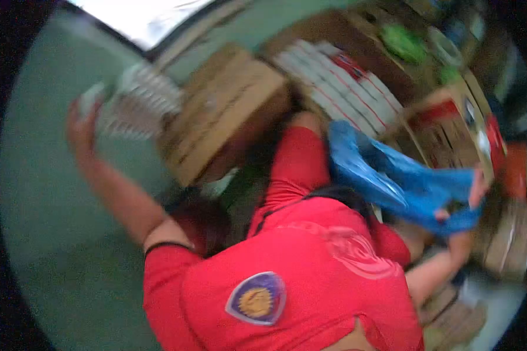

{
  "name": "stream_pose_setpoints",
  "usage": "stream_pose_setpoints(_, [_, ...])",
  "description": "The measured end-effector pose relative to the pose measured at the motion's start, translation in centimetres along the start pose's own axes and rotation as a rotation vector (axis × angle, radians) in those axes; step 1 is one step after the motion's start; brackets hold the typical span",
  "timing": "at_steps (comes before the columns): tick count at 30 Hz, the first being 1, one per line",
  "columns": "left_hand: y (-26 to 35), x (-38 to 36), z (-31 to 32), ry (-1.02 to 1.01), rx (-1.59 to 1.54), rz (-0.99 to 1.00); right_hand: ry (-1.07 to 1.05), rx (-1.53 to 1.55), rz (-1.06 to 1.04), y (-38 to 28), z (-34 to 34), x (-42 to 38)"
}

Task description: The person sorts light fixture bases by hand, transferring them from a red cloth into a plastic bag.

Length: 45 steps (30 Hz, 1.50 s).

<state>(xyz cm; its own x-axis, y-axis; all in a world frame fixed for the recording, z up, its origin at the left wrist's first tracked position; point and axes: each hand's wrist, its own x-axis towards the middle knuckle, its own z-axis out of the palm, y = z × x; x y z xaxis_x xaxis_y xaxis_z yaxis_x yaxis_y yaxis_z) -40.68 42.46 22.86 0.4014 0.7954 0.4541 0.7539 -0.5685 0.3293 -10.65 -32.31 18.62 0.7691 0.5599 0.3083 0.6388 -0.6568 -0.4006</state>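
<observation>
At the far left, my left hand (85, 126) is raised, its fingers closed at the edge of a white ribbed pack (139, 104). Motion blur hides the exact grip and what the pack holds. My right hand (474, 196) grips the end of a blue plastic bag (386, 178) at the right. The bag stretches from there towards my knee and looks loose and crumpled. Between the pack and my leg sits a brown cardboard box (225, 111).
Beyond my knees lie rows of white boxes with red edges (339, 88). An open carton (445, 131) with red print stands beside them, and a bright green item (404, 44) lies farther back. A green wall (47, 181) fills the left side.
</observation>
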Motion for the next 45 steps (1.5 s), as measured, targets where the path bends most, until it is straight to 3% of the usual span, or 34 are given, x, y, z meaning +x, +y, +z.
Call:
stream_pose_setpoints(2, [8.3,-3.7,-1.8,-0.024,-0.449,0.135,-0.037,-0.022,0.036,-1.3,-0.3,0.1])
stream_pose_setpoints(5, [22.5,-12.7,2.5,-0.257,-0.671,0.481,-0.043,-0.028,-0.05,-2.0,0.1,0.0])
stream_pose_setpoints(7, [30.8,-17.7,7.2,-0.579,-0.777,0.819,0.003,-0.063,-0.111,-1.9,0.2,0.0])
stream_pose_setpoints(8, [34.0,-21.1,9.0,-0.949,-0.9,0.639,0.03,-0.079,-0.157,-2.0,0.5,0.0])
stream_pose_setpoints(9, [36.0,-24.2,12.7,-1.048,-0.997,0.767,0.016,-0.069,-0.165,-2.1,0.5,-0.2])
stream_pose_setpoints(11, [39.6,-30.1,15.3,-1.007,-1.009,0.951,-0.006,-0.051,-0.191,-2.2,0.2,-0.6])
stream_pose_setpoints(14, [38.8,-29.6,15.3,-0.724,-0.958,1.125,-0.01,-0.013,-0.062,-3.6,-0.3,-2.5])
stream_pose_setpoints(16, [36.8,-25.7,14.7,-0.732,-0.93,0.922,0.049,-0.015,-0.094,-2.4,0.4,-3.8])
stream_pose_setpoints(17, [34.8,-23.9,14.8,-0.639,-0.929,0.803,0.079,-0.016,-0.112,-1.8,0.4,-4.2])
stream_pose_setpoints(18, [33.5,-21.5,11.6,-0.437,-0.712,0.836,0.07,-0.04,-0.076,-1.7,0.2,-4.4])
stream_pose_setpoints(21, [23.2,-13.5,10.8,0.02,-0.593,0.635,0.03,-0.111,0.046,-2.0,-0.4,-4.3])
stream_pose_setpoints(24, [13.7,-7.4,4.9,0.241,-0.263,0.472,0.037,-0.069,0.05,-0.7,0.2,-2.0])
stream_pose_setpoints(26, [10.0,-6.4,1.4,0.356,0.122,0.369,0.065,0.026,-0.025,0.7,1.7,-0.4])
stream_pose_setpoints(31, [-0.9,-2.6,0.1,0.147,0.045,0.071,0.081,0.203,-0.185,0.8,5.3,0.0])
stream_pose_setpoints(36, [-3.2,-1.1,1.6,-0.086,0.157,-0.129,0.002,0.097,-0.089,0.4,4.4,0.4])
stream_pose_setpoints(42, [-9.0,2.5,6.0,-0.115,-0.022,-0.185,-0.03,0.012,-0.046,-0.4,3.7,0.1])
stream_pose_setpoints(45, [-9.0,3.2,6.6,-0.184,0.122,-0.237,-0.019,0.048,-0.077,-0.4,3.6,0.1])
